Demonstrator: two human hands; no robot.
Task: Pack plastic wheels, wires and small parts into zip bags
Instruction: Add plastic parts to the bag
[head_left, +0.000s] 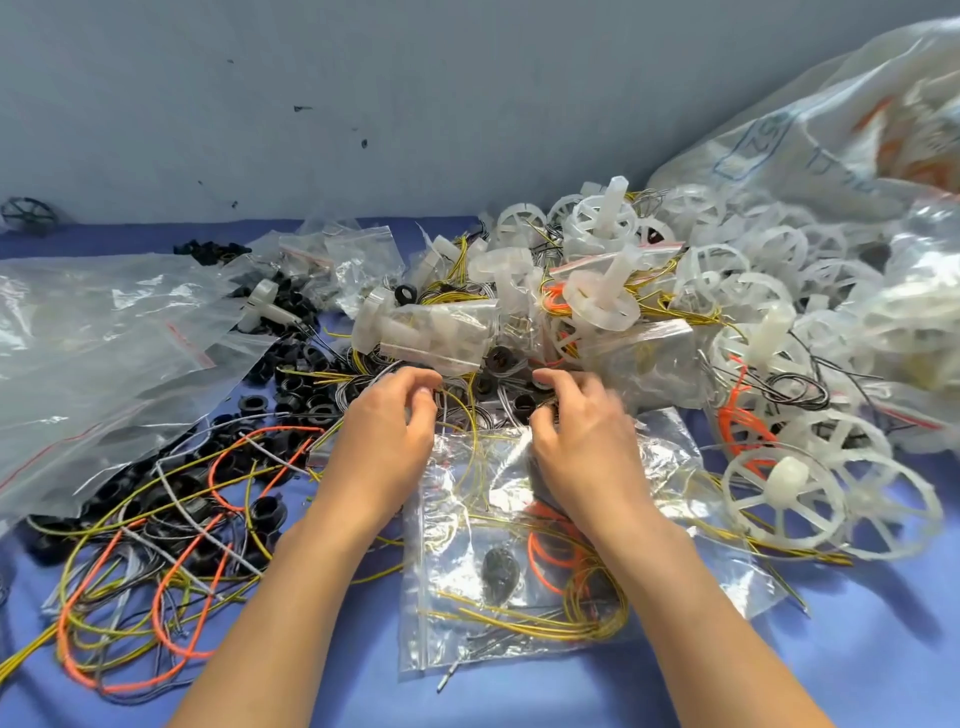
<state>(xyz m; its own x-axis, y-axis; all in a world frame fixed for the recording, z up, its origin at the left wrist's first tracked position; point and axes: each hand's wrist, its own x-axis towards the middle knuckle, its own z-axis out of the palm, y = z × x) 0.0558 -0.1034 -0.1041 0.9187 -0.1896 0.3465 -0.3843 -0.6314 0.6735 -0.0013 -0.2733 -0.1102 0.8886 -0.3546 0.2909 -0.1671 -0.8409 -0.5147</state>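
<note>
A clear zip bag (498, 551) lies on the blue table in front of me, holding yellow and orange wires and a small black part (500, 571). My left hand (387, 421) and my right hand (576, 421) are at the bag's far edge, fingers curled among yellow wires and black ring parts (488, 382). The right hand is blurred; its fingers pinch something dark at the bag's mouth. What the left fingers hold is hard to make out. White plastic wheels (784, 493) lie to the right.
Loose yellow, orange and grey wires with black rings (171, 525) spread on the left. A large clear bag (98, 353) lies far left. Filled zip bags and white wheels (602, 291) pile up behind the hands, and a big sack (810, 130) stands at the right.
</note>
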